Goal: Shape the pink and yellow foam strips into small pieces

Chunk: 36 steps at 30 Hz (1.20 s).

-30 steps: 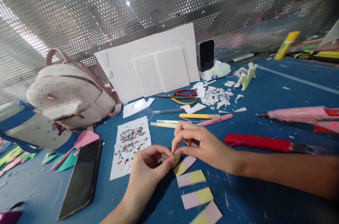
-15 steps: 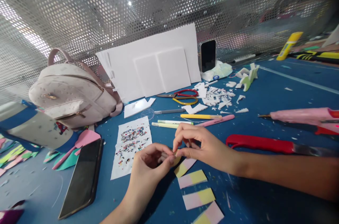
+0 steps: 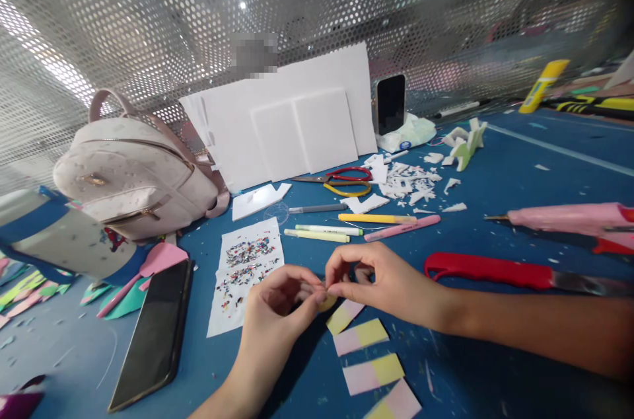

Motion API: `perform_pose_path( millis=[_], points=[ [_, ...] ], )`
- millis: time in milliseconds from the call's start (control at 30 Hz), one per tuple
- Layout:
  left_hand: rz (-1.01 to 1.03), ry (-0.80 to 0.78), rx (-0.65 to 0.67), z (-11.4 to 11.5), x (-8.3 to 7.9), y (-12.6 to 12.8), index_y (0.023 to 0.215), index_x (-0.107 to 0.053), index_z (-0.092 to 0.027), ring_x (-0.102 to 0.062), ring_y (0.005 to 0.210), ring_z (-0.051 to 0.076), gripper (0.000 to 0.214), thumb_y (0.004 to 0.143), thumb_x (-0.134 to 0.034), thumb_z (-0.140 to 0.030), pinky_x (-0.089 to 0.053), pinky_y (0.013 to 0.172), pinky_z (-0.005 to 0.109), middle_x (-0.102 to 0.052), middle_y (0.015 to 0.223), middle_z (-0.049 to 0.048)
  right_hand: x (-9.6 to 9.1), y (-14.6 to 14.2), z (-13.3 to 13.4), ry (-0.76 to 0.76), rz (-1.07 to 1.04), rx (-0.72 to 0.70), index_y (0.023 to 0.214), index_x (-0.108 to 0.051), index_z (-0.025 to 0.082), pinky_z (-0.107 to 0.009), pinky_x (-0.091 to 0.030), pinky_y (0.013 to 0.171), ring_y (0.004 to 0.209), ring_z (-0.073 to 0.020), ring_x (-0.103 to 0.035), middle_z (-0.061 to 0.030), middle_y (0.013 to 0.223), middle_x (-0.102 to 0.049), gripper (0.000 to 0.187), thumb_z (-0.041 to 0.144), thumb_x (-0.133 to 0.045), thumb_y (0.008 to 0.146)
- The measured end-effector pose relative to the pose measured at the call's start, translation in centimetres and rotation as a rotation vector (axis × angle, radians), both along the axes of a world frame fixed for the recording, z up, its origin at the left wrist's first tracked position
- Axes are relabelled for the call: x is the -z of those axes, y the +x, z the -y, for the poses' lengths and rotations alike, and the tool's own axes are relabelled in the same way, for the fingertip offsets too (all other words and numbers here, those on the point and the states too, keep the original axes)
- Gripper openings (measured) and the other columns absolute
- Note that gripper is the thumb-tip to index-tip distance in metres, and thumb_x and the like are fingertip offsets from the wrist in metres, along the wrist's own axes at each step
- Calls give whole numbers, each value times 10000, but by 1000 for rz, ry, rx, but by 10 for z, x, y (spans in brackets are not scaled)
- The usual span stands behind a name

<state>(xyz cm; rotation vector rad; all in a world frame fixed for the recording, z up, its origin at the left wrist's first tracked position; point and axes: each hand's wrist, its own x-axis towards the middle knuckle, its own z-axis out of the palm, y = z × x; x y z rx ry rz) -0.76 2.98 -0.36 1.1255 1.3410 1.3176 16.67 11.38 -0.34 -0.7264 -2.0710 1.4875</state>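
My left hand (image 3: 282,313) and my right hand (image 3: 376,280) meet fingertip to fingertip over the blue table. Between them they pinch a small yellowish paper piece (image 3: 327,303), mostly hidden by the fingers. Just below lie several pink-and-yellow paper strips (image 3: 374,373), one partly under my right hand. Left of my left hand, a white sheet (image 3: 218,313) bears many tiny coloured bits. Beyond my right hand lie a pink marker (image 3: 403,228), a yellow marker (image 3: 376,218) and two pale green markers (image 3: 321,234).
Scissors (image 3: 347,181) and white foam scraps (image 3: 409,181) lie farther back. A red-handled knife (image 3: 490,270) and a pink glue gun (image 3: 564,215) are at right. A black phone (image 3: 151,340), a backpack (image 3: 133,174) and a bottle (image 3: 64,234) occupy the left. White boards (image 3: 282,135) lean behind.
My right hand has lowered slightly, with its fingers curled closer to my left hand's fingertips. The pinched piece stays at nearly the same spot.
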Motion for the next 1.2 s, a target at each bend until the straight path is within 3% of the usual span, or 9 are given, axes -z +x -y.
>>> perform_pose_path(
  millis=[367,667,1033,1200],
  points=[
    [14,7,-12,1,1,-2,792,-703,-169,-626,628,93,85,784,-765,-226,-510,609,166,-702,696,1,-3,0,0,45,9,-20,866,-655,164,-209,-319,505,582,-82,-437,10,771,-609,112,269,-622,890],
    [94,-21,31,0,5,-2,878,-711,-157,-694,703,117,153,745,-785,-172,-551,699,195,-753,781,32,-3,1,1,16,3,-6,877,-632,160,-211,-316,502,564,-74,-405,11,784,-580,148,303,-608,904],
    [-6,-28,69,-1,3,-4,873,-718,-172,-712,705,116,110,769,-754,-164,-570,698,187,-773,796,22,-4,0,2,32,3,-7,861,-629,163,-215,-319,499,585,-82,-428,7,788,-581,141,299,-616,896],
    [-118,-10,83,0,4,-7,830,-731,-170,-689,697,121,88,826,-726,-258,-548,665,184,-753,763,26,-5,1,2,49,-5,-14,853,-623,163,-208,-339,512,610,-85,-452,11,785,-593,97,250,-608,894]
  ],
)
